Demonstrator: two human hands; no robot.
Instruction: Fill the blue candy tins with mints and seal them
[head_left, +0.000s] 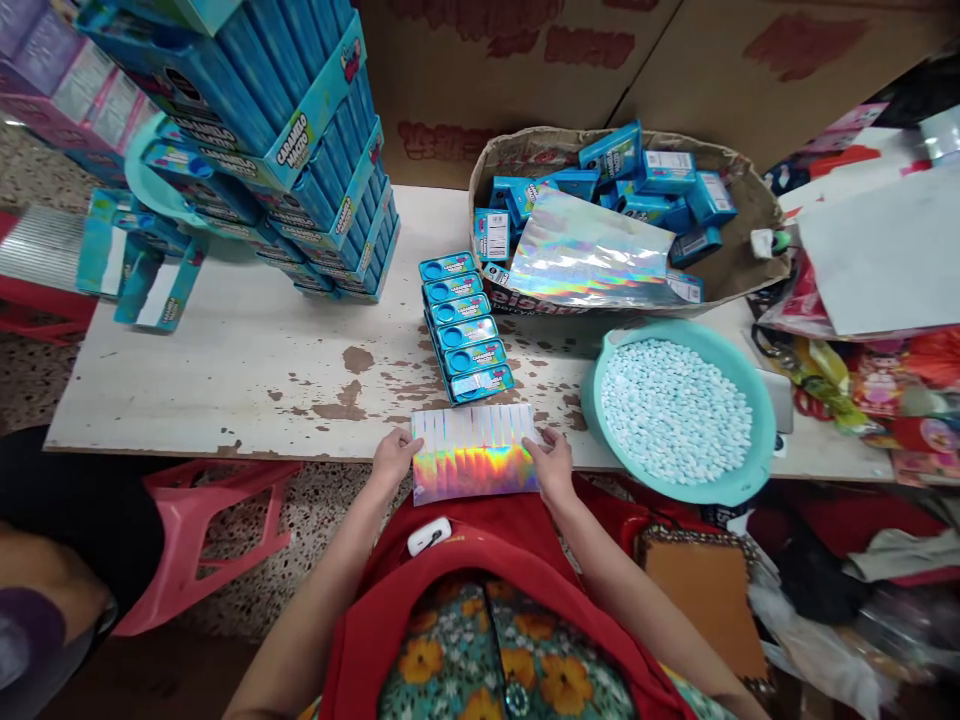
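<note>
Between both hands a shiny holographic sheet [476, 455], marked into narrow strips, is held at the table's front edge. My left hand [394, 457] pinches its left side between thumb and fingers. On the opposite side, my right hand [551, 460] grips the edge in the same way. Just beyond the sheet stands a row of several small blue candy tins [469, 330] labelled "Caramelo Macizo", with round windows in their lids. The nearest tin [482, 383] has a pale strip across its label.
A turquoise basin [592, 400] full of pale candies stands right. Behind it, a cut-down carton [750, 270] holds blue boxes and another holographic sheet [592, 250]. Tall stacked display boxes [322, 150] rise at left, near a pink stool [217, 520] and a seated person [67, 560].
</note>
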